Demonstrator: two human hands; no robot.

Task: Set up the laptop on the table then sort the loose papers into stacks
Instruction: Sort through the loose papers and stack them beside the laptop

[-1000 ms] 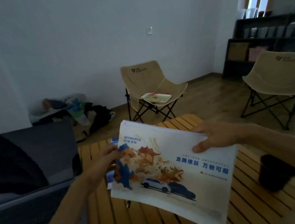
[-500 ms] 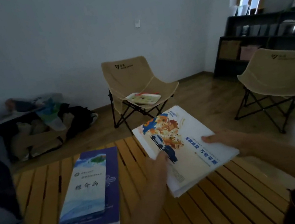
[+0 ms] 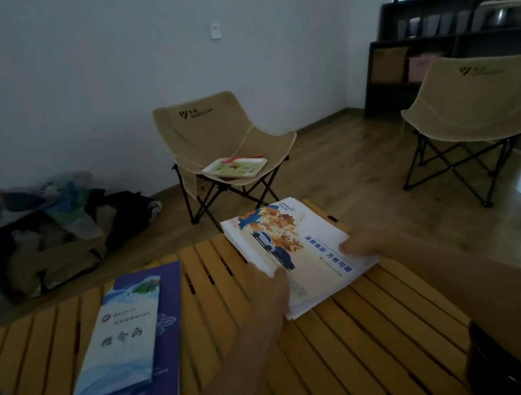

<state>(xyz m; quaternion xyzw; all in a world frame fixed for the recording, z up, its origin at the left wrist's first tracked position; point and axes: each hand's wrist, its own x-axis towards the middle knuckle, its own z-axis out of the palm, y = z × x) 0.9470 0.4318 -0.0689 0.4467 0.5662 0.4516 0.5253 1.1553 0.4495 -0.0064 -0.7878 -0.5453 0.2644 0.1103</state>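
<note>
Paper stack [image 3: 299, 249] between both hands, long axis near-left to far-right

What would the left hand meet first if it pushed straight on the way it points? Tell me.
The left hand already touches the near edge of the paper stack; going on, it would shove that stack toward the table's far edge. Depth is uncertain.
</note>
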